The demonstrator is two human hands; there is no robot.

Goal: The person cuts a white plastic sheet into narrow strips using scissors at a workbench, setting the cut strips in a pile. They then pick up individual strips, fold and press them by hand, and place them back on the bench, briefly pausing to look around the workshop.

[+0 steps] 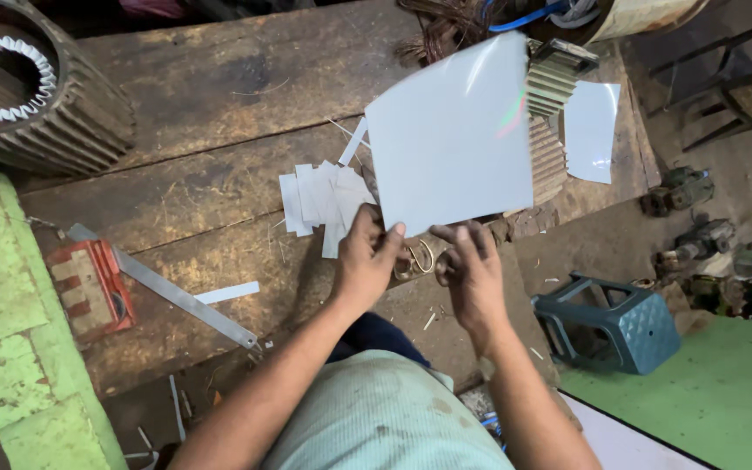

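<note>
My left hand [367, 257] grips the near edge of a large glossy white sheet [453, 135], thumb on top, holding it up over the wooden bench [202, 96]. My right hand [472, 265] is just right of it, under the sheet's near edge, fingers curled around a pair of scissors [419, 257] whose loops show between the two hands. A pile of several cut white strips [324, 196] lies on the bench just left of the sheet.
A ribbed motor stator [32, 83] sits at far left. A steel ruler [167, 289], one loose white strip [226, 292] and a red box [89, 287] lie on the bench. Another white sheet [592, 130] is at right. A teal plastic stool [611, 322] stands on the floor.
</note>
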